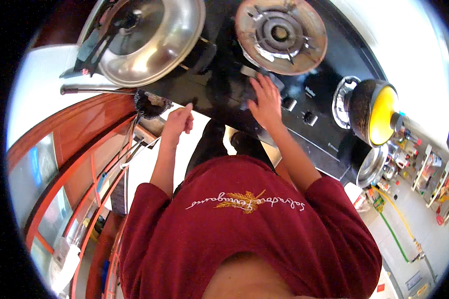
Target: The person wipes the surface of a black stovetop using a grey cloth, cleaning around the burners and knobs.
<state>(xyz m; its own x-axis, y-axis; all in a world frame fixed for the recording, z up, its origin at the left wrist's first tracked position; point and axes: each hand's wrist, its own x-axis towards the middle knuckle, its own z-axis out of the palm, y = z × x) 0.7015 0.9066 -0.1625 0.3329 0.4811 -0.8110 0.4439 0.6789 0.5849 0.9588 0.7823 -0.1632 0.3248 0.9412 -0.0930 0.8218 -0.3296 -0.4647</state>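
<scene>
Under right hand (267, 103), half-hidden grey object (279, 83)

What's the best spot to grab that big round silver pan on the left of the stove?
I'd take the big round silver pan by its black side handle, probably coming from its near right: the handle juts out past the smooth, curved rim there, facing the person.

white cursive lettering (204, 201) runs upside down across the dark red shirt (224, 234), beside a gold emblem (248, 201); tiny white print (310, 92) on the black cooktop (223, 94) is too small to read.
</scene>
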